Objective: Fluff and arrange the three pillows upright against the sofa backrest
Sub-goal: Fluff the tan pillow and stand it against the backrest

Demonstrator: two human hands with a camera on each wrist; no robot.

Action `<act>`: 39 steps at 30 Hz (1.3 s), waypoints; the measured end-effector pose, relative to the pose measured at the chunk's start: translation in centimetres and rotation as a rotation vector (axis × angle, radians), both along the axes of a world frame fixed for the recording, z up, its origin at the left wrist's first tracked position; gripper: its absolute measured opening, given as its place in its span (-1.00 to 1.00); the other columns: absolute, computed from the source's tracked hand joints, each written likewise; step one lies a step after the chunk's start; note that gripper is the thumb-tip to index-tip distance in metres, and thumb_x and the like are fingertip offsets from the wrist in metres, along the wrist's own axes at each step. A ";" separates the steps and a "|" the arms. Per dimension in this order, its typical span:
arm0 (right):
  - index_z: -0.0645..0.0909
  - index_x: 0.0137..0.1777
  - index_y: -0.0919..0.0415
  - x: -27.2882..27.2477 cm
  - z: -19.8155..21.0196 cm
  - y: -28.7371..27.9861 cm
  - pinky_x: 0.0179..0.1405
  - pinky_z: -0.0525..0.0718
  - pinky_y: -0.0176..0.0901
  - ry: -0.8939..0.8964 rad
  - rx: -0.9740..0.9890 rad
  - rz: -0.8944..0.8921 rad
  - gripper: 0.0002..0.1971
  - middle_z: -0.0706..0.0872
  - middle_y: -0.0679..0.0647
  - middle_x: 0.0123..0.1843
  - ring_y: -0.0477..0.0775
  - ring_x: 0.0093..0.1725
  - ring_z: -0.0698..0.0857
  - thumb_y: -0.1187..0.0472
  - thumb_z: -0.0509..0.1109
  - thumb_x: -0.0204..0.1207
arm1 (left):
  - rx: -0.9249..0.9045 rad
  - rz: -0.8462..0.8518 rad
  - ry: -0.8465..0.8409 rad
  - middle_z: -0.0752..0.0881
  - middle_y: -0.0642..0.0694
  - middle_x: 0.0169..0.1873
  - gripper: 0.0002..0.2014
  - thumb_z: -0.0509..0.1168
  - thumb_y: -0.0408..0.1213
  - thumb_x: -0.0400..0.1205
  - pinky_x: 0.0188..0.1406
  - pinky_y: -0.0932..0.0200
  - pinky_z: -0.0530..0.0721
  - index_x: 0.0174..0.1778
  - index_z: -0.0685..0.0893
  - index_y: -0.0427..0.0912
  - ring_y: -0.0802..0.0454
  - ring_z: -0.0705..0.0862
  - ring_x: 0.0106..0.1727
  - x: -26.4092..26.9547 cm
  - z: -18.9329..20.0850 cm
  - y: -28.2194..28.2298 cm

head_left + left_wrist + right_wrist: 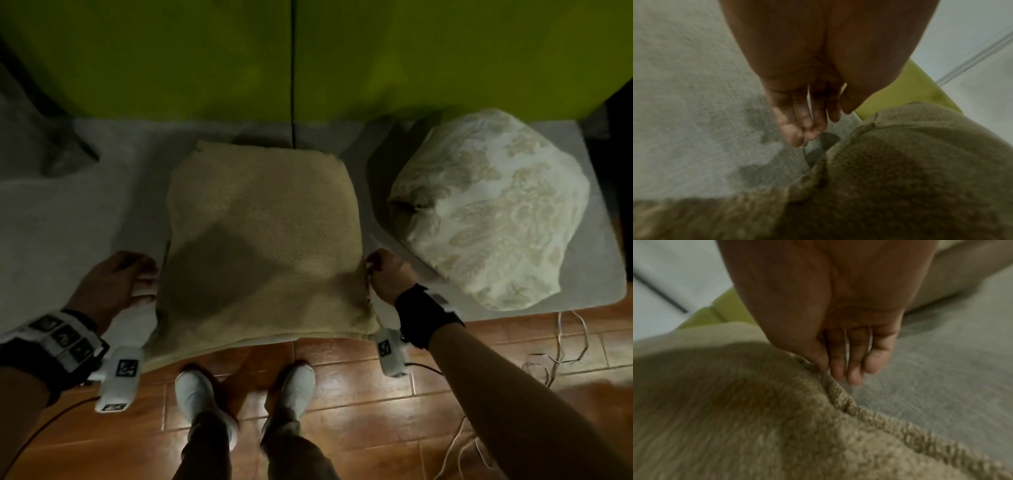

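Observation:
A tan textured pillow (260, 240) lies flat on the grey sofa seat (603, 267), its far edge near the green backrest (171, 61). My left hand (137, 274) is at its left edge. In the left wrist view its fingers (807, 126) hang straight over the seat (684, 97), just beside the pillow (910, 178), holding nothing. My right hand (380, 270) is at the right edge; its fingers (844, 366) are extended, with the thumb against the pillow's seam (830, 386). A cream patterned pillow (493, 212) lies slumped on the seat to the right.
A pale grey bulk (61, 219) fills the seat's left end; I cannot tell whether it is a pillow. My feet in white shoes (195, 394) stand on the brown tiled floor (359, 394). A loose cord (555, 359) trails on the floor at right.

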State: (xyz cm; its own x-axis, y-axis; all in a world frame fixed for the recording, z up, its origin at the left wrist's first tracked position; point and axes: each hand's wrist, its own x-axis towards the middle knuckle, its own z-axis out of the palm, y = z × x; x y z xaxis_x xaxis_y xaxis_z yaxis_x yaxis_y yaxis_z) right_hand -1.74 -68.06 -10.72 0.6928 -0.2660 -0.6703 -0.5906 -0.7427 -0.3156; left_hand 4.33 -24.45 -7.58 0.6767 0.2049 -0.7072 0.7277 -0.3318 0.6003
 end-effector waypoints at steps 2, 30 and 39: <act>0.34 0.69 -0.04 0.6 2.4 1.0 0.52 0.52 0.12 -0.216 0.024 0.056 -0.52 0.47 0.13 0.66 0.22 0.58 0.50 0.04 0.16 0.78 | 0.206 -0.207 -0.220 0.58 -0.28 0.44 -0.57 0.24 0.01 0.75 0.30 -0.16 0.62 0.50 0.53 -0.09 -0.30 0.66 0.30 1.1 0.8 -0.6; 0.66 0.34 0.00 11.8 7.0 -1.0 0.30 0.57 0.00 0.044 -0.123 0.320 -0.61 0.72 0.18 0.39 0.20 0.26 0.69 -0.14 0.10 0.80 | 0.376 -0.610 -0.397 0.77 -0.14 -0.05 -0.82 0.22 -0.11 0.76 0.03 0.01 0.60 0.18 0.66 -0.06 -0.18 0.71 -0.01 14.0 4.9 -2.1; 0.69 0.35 -0.08 19.0 4.6 3.4 0.30 0.62 0.02 -0.089 0.147 -0.065 -0.70 0.69 0.10 0.33 0.23 0.33 0.66 0.16 0.19 0.78 | 0.017 -0.539 -0.060 0.82 -0.21 -0.11 -0.80 0.29 -0.15 0.75 -0.16 -0.01 0.75 0.09 0.77 -0.15 -0.19 0.80 -0.12 18.1 -0.9 -1.5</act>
